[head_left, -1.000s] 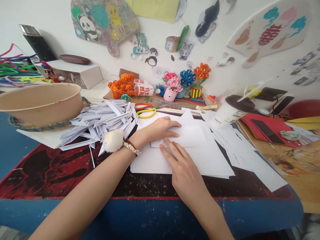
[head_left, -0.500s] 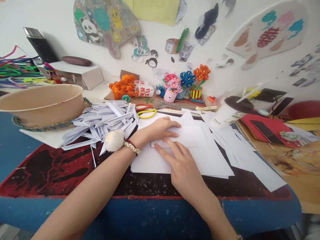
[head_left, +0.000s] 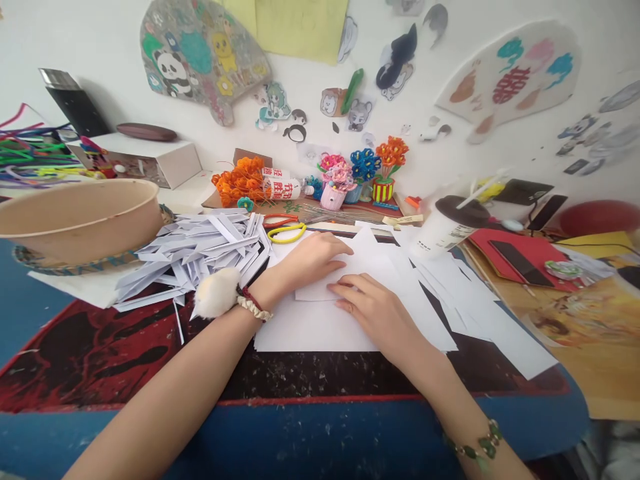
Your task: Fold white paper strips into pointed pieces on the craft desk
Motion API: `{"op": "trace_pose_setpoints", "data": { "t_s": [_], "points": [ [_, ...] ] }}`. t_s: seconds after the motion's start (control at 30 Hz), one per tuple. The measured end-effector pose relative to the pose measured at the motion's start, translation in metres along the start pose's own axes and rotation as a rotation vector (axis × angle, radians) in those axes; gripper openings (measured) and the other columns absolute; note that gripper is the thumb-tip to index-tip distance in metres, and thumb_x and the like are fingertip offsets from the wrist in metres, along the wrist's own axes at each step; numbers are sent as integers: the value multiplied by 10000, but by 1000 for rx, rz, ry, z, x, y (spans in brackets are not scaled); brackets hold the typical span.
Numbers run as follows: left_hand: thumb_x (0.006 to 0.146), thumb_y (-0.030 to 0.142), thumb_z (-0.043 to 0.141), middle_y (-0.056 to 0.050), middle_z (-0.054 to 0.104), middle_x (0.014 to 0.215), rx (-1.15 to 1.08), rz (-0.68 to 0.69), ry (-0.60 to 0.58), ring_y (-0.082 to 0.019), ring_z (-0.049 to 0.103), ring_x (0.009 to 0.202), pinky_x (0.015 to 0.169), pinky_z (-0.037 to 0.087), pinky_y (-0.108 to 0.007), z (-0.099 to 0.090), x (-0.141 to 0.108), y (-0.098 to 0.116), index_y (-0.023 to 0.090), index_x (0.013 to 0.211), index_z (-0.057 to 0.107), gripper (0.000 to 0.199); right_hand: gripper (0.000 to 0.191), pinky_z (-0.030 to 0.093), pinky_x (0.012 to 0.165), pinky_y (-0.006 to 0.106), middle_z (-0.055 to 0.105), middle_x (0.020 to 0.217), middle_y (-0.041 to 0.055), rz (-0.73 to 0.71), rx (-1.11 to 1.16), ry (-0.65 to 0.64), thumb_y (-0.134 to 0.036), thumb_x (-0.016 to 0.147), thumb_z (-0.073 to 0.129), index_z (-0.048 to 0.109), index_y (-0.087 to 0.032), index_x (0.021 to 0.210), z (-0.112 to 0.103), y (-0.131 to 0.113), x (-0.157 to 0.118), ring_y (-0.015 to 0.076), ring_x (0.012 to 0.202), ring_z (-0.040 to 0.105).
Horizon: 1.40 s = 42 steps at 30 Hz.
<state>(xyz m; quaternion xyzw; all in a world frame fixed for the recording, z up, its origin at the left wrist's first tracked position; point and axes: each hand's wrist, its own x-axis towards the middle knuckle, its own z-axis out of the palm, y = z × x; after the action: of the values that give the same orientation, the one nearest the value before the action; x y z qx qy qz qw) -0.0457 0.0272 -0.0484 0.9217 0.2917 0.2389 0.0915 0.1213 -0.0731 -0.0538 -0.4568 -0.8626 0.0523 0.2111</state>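
A small piece of white paper [head_left: 311, 292], apparently folded, lies on a stack of larger white sheets [head_left: 310, 330]. My left hand [head_left: 316, 259] rests over its left part, fingers stretched out to the right. Close by on the right, my right hand [head_left: 373, 307] touches the paper with fingertips slightly bent and spread. Both hands hide much of the small piece. Left of them is a heap of folded paper strips [head_left: 195, 250]. Scissors with yellow and red handles [head_left: 287, 233] lie just behind my left hand.
A beige basin [head_left: 80, 213] stands at the left. Loose white sheets [head_left: 465, 300] spread to the right, beside a lidded cup [head_left: 450, 227] with a straw. Pots of craft flowers [head_left: 334, 193] line the wall. A red-and-black mat [head_left: 125, 360] covers the blue table.
My right hand has drawn its spread index and middle fingers back from the paper's edge and now rests with fingers closer together. My left hand stays on the paper. The view has shifted slightly.
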Motion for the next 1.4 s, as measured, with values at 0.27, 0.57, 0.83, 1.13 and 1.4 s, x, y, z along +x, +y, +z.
{"op": "trace_pose_setpoints", "data": {
  "t_s": [0.27, 0.57, 0.83, 1.13, 1.4],
  "points": [
    [760, 412, 707, -68, 676, 950, 95, -394, -103, -239, 621, 888, 732, 449, -305, -14, -5, 0, 170, 948, 647, 313, 258, 555, 903, 377, 680, 1112, 56, -58, 156, 47, -151, 937, 503, 692, -216, 1100, -1, 22, -3, 188, 1030, 626],
    [706, 521, 715, -62, 640, 921, 65, -417, -83, -255, 585, 915, 738, 421, -322, -2, -5, -11, 189, 872, 626, 382, 346, 539, 930, 410, 656, 1158, 86, -73, 173, 121, -75, 932, 419, 653, -173, 1167, 8, 17, -14, 209, 1066, 589],
    [703, 454, 718, -16, 647, 811, -31, -398, -93, -178, 581, 725, 600, 387, -267, -1, -3, -8, 187, 786, 608, 300, 334, 552, 865, 396, 688, 1067, 74, -51, 200, 166, -65, 917, 428, 659, -178, 1130, 5, 17, -13, 207, 971, 611],
    [708, 429, 713, 1, 662, 750, -117, -382, -95, -168, 599, 728, 622, 383, -246, -5, 2, 1, 209, 909, 704, 299, 314, 552, 849, 384, 684, 1038, 63, -20, 200, 155, -98, 927, 434, 658, -205, 1118, 2, 15, -12, 198, 960, 620],
    [662, 422, 733, 1, 677, 729, -170, -411, -77, -152, 580, 694, 596, 374, -238, -2, 4, -3, 210, 876, 761, 302, 326, 557, 875, 408, 678, 1068, 90, -59, 125, 140, -50, 906, 424, 660, -150, 1107, 0, 15, -14, 214, 992, 614]
  ]
}}
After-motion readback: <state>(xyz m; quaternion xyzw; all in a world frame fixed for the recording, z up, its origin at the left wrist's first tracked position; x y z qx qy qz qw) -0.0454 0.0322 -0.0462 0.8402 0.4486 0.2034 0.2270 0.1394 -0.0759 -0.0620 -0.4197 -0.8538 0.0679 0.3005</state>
